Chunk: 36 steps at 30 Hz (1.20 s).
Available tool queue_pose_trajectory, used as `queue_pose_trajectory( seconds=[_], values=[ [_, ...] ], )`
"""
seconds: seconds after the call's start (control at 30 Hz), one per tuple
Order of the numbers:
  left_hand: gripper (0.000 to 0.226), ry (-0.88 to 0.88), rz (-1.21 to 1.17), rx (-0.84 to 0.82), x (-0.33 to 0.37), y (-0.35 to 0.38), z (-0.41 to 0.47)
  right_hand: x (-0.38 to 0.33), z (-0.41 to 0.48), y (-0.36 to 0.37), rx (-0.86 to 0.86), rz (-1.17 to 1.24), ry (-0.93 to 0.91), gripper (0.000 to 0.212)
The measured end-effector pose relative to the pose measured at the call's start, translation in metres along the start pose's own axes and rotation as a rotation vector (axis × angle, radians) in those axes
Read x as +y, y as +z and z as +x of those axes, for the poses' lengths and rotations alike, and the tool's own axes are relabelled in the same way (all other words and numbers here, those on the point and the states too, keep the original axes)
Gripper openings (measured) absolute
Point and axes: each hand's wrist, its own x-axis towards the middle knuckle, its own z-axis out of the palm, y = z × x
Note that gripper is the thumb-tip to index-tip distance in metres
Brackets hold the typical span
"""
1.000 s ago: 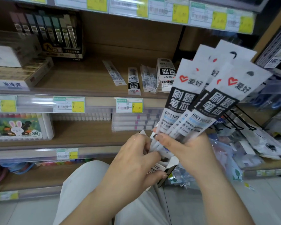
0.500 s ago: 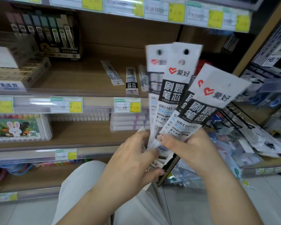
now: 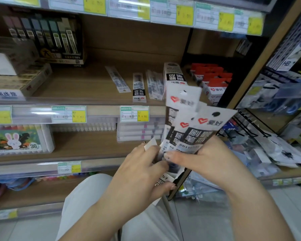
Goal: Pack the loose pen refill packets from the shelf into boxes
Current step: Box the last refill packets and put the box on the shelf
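My right hand pinches a fanned bunch of white-and-black refill packets with red heart logos, their lower ends sunk into a small open box. My left hand grips that box from the left, thumb under it, a white flap sticking up by the fingers. On the wooden shelf behind lie loose packets: one angled, one black-ended, and a small overlapping pile. A closed refill box lies beside them.
Red-topped packets stand at the shelf's right end. Dark lead cases and flat boxes fill the left. Below are a rabbit marker set and pen trays. A wire rack and bagged goods crowd the right. My knee is below.
The bunch of packets has swung from leaning right to more upright and sunk lower between my hands, deeper into the box. Both hands have stayed close together on it.
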Motion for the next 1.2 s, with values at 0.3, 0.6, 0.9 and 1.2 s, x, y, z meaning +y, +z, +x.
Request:
queue_pose_trajectory(
  seconds=[0.3,0.6,0.9,1.2],
  values=[
    [0.03,-0.027,-0.011,-0.077,0.001,-0.004,0.0,0.01,-0.001,0.006,0.095,-0.028,0.063,0.03],
    [0.024,-0.03,-0.023,-0.095,0.001,-0.007,0.005,-0.005,0.002,0.0,0.066,-0.41,0.007,0.018],
    [0.032,-0.035,0.01,-0.123,0.005,-0.01,0.008,-0.032,0.019,-0.001,-0.099,-0.809,0.096,0.034],
    [0.032,-0.071,-0.033,-0.157,0.006,-0.011,0.006,-0.029,0.025,0.01,-0.152,-1.011,0.134,0.014]
  ],
)
